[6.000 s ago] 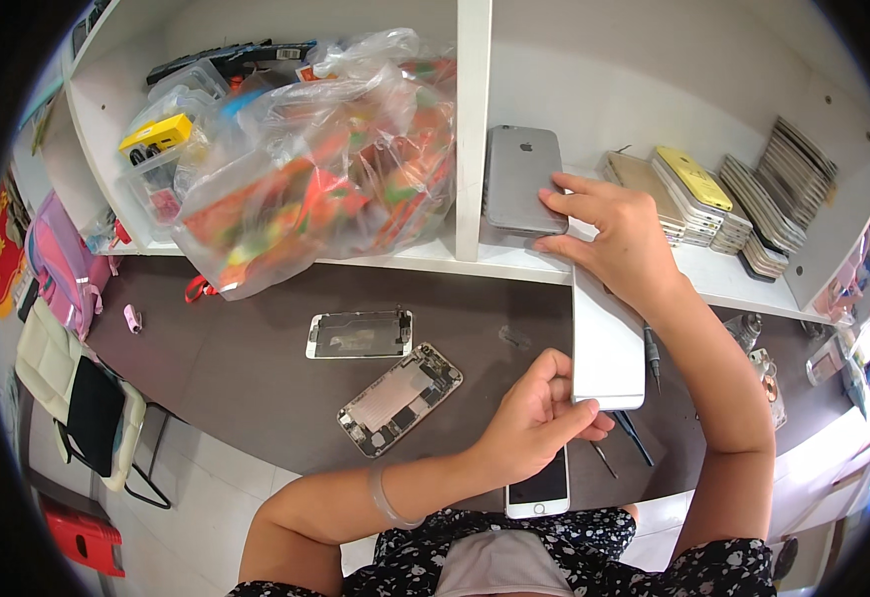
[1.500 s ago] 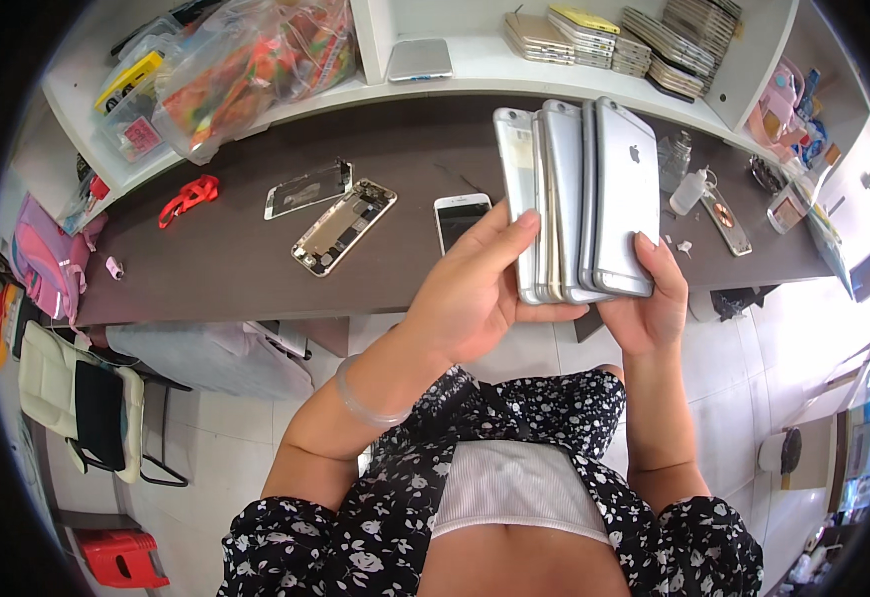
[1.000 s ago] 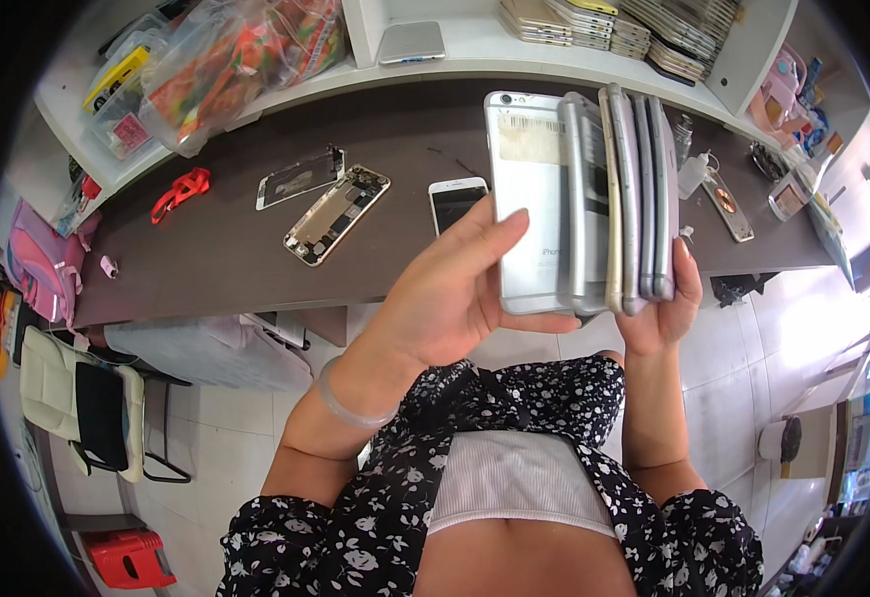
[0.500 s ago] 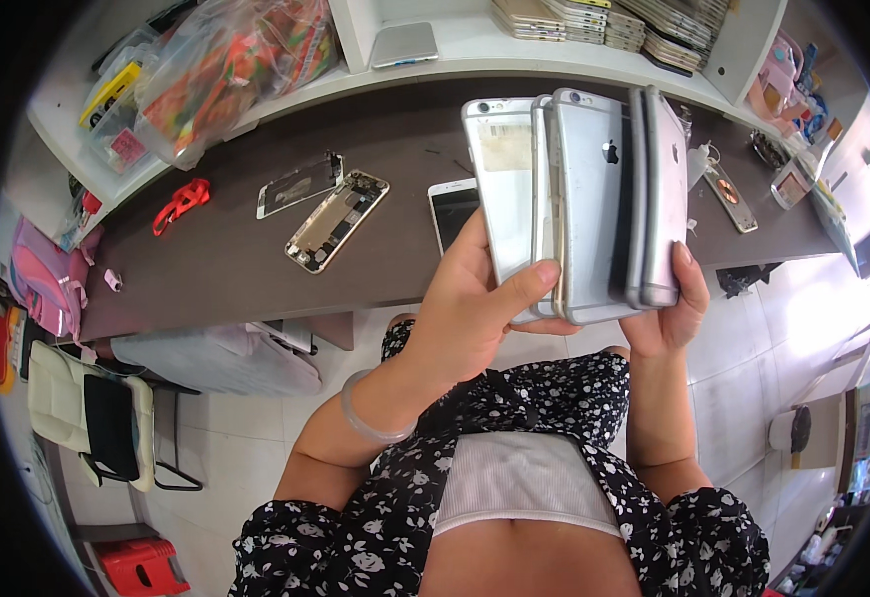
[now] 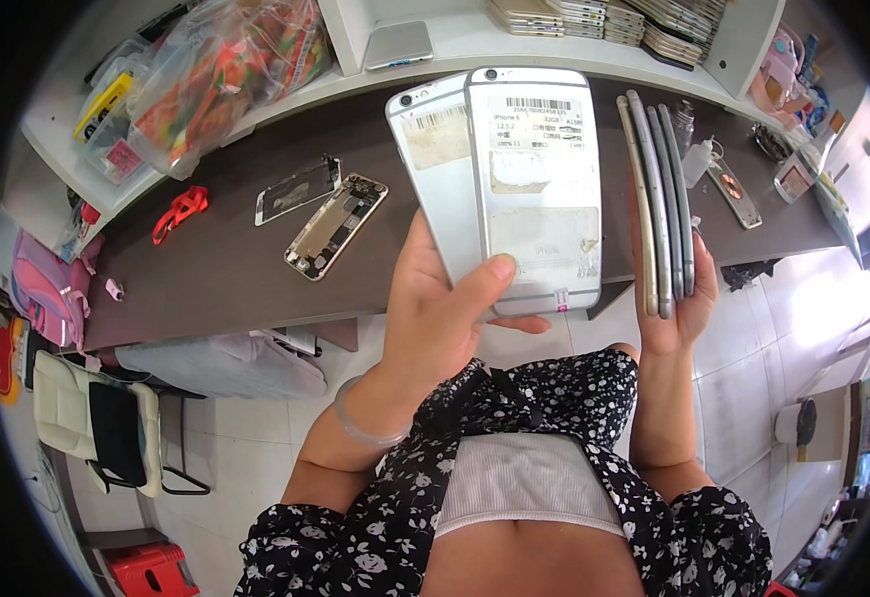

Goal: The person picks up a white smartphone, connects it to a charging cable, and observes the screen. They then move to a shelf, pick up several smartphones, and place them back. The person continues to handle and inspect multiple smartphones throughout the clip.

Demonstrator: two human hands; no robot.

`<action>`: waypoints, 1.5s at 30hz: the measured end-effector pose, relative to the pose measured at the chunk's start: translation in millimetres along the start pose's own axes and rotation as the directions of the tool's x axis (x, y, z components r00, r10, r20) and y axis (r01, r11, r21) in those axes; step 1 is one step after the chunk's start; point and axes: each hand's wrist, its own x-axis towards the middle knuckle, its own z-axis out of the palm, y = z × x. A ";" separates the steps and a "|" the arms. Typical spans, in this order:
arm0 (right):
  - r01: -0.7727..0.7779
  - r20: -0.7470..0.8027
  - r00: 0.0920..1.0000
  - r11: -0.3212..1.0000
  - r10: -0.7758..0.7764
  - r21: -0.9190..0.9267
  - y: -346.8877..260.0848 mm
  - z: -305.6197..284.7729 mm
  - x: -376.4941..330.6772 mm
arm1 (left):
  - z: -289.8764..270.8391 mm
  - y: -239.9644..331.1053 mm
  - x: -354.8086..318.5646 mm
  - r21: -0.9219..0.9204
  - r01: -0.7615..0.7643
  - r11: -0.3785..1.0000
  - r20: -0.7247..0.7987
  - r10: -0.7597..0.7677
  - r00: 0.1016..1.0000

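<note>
My left hand (image 5: pixel 433 313) is closed around two silver phones fanned out with their backs showing. The front silver phone (image 5: pixel 539 204) bears white printed labels, and my thumb presses on its lower left corner. Behind it, tilted left, the second silver phone (image 5: pixel 433 189) has a worn label near its camera. Apart from these, to the right, my right hand (image 5: pixel 688 308) grips a stack of several phones (image 5: pixel 659 209) from below, seen edge-on. On the brown desk beyond lie an opened gold phone housing (image 5: pixel 337 227) and a white-framed phone screen (image 5: pixel 297 191).
A red strap (image 5: pixel 180 213) lies on the desk's left part. A phone back (image 5: pixel 735 194) and a small white bottle (image 5: pixel 696 162) are on the right. Stacked phones (image 5: pixel 569 20) and a filled plastic bag (image 5: pixel 226 75) occupy the white shelf.
The phones, held together in both hands before, are now split into two groups. My left hand has shifted left with two. The right-hand stack has turned edge-on, and the desk phone behind is now hidden.
</note>
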 end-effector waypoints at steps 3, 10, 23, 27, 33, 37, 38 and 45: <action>0.034 -0.033 0.999 0.998 -0.032 0.058 3.6 6.0 0.3 | 3.0 -2.1 -0.7 0.052 -0.054 0.997 0.004 0.054 0.999; -0.013 0.068 0.998 0.998 0.009 0.062 1.7 4.8 -3.0 | -2.3 -3.5 -2.0 0.008 -0.070 0.998 0.107 0.068 0.992; -0.038 0.135 0.989 0.986 0.060 -0.163 9.6 25.0 -5.8 | -3.1 -5.5 -2.4 -0.075 -0.051 0.996 0.190 0.065 0.980; 0.047 0.134 0.991 0.950 -0.005 -0.310 13.2 25.0 -6.9 | -1.0 -10.8 -2.2 -0.105 -0.026 0.994 0.145 0.042 0.989; 0.088 0.029 0.996 0.835 -0.087 -0.543 47.8 49.1 -8.5 | 0.6 -31.3 -0.7 -0.048 -0.016 0.999 0.091 0.020 0.996; 0.075 0.056 0.997 0.779 -0.051 -0.622 52.3 49.6 -10.6 | 7.2 -22.7 0.5 -0.098 0.180 0.979 0.093 -0.171 0.981; 0.078 0.062 0.997 0.776 -0.050 -0.625 51.5 49.7 -9.9 | 7.9 -23.0 0.5 -0.144 0.184 0.972 0.092 -0.172 0.981; 0.075 0.093 0.995 0.894 -0.038 -0.441 32.6 45.4 2.1 | 1.7 -22.4 -0.1 -0.227 0.154 0.962 0.075 -0.140 0.987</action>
